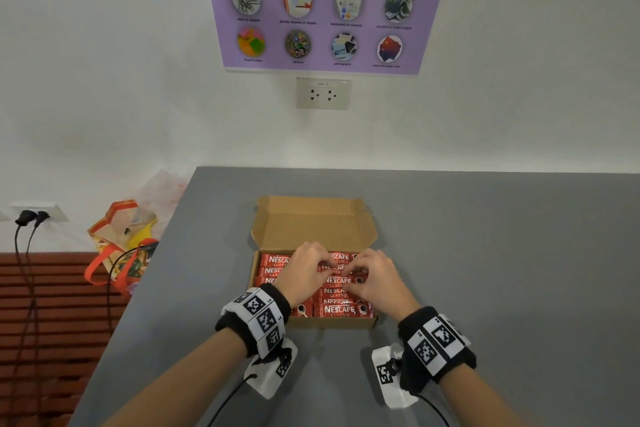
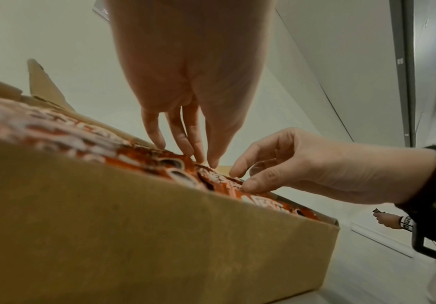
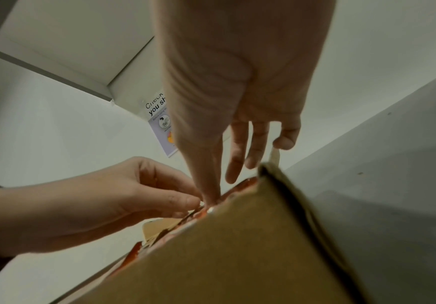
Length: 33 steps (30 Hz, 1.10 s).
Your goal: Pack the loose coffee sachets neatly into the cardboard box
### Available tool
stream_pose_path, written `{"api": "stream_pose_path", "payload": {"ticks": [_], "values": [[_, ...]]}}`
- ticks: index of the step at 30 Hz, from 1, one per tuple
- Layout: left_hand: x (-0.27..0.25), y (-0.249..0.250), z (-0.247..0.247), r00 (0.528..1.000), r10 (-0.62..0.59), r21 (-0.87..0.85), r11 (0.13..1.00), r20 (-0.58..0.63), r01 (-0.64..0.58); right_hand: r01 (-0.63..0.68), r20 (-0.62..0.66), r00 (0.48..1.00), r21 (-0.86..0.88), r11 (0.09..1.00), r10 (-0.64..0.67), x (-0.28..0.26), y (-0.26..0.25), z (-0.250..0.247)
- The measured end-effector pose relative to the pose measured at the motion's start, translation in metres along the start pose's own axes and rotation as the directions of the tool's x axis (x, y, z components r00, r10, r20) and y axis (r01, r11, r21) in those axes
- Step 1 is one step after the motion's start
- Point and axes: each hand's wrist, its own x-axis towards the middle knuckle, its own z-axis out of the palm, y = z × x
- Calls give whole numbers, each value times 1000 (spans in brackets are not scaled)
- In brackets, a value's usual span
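An open cardboard box (image 1: 332,322) sits on the grey table, its lid (image 1: 311,222) folded back. Red Nescafe sachets (image 1: 337,310) fill it in two columns, lying flat. Both hands hover over the right column's far part. My left hand (image 1: 325,262) pinches the edge of one sachet (image 1: 337,268) with thumb and fingertips, also seen in the left wrist view (image 2: 204,159). My right hand (image 1: 353,270) meets it from the right. Its thumb and curled index (image 2: 241,179) hold the same sachet; the other fingers (image 3: 253,160) stay spread above the box wall (image 3: 237,257).
The grey table (image 1: 485,253) stretches right of and behind the box. A colourful bag (image 1: 121,246) stands off the table's left edge, near plugged-in cables (image 1: 27,218). A wall socket (image 1: 323,94) and a poster (image 1: 322,17) hang behind. Another person's hand (image 2: 388,219) shows far right.
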Motion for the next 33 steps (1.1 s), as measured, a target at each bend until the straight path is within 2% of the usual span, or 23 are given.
{"api": "stream_pose_path", "payload": {"ticks": [4, 7, 9, 11, 14, 17, 19, 23, 27, 33], "values": [[0, 0, 1, 1000, -6, -7, 1000, -22, 6, 1, -26, 1000, 18, 1000, 0, -1, 0, 0], [2, 1, -8, 988, -55, -19, 998, -148, 52, -65, -144, 986, 101, 993, 79, -1, 3, -6], [2, -4, -19, 962, -147, -18, 989, -229, 146, -136, -207, 961, 211, 968, 181, -1, 4, -10], [2, -14, -33, 928, -271, -55, 963, -256, 265, -215, -207, 939, 271, 938, 275, -3, 7, -12], [-7, -27, -53, 859, -475, -191, 876, -192, 442, -316, -131, 919, 319, 894, 371, -9, 10, -9], [-28, -34, -64, 820, -570, -347, 778, -42, 523, -344, -55, 922, 339, 876, 383, -17, 8, -4], [-43, -37, -60, 812, -582, -380, 743, 41, 552, -339, -15, 929, 370, 865, 371, -24, 4, 2], [-56, -38, -41, 782, -617, -368, 709, 87, 601, -328, 17, 934, 432, 840, 356, -30, -4, 19], [-55, -39, -35, 800, -591, -411, 708, 102, 575, -336, 3, 928, 436, 835, 372, -25, -5, 20], [-36, -39, -42, 842, -534, -384, 762, 81, 521, -333, -24, 930, 367, 869, 367, 3, -8, 7]]}}
